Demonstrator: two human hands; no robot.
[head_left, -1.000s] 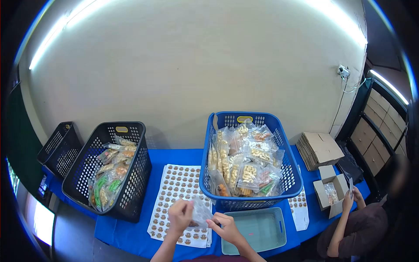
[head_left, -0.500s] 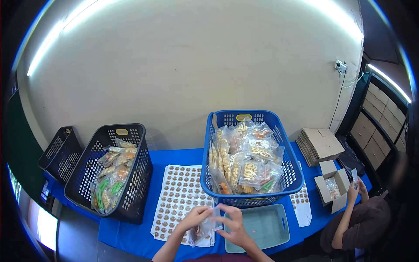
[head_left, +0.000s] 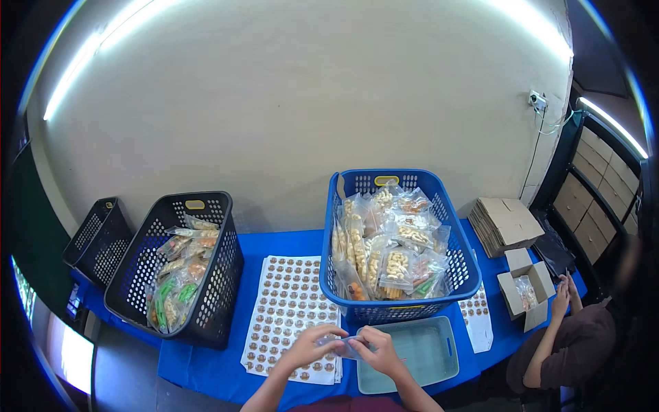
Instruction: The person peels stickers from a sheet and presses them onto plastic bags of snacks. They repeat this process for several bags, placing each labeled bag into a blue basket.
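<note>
Both hands pinch a small clear plastic bag over the near right corner of the sticker sheets and the tray's left edge. My left hand grips its left side, fingers bent around the plastic. My right hand holds the opposite side between thumb and fingers. What the bag contains is mostly hidden. Under and left of my hands lie white sheets of round brown stickers. A pale green plastic tray sits to the right, partly behind my right hand.
A blue basket full of bagged snacks stands ahead. To the left are a black basket with more bags and a smaller black basket. At right, a person works beside an open carton and stacked flat cardboard.
The bag has swung up from hanging low under my left hand to between both hands. My right fingers, spread before, now pinch it. The co-worker's hands have lowered slightly.
</note>
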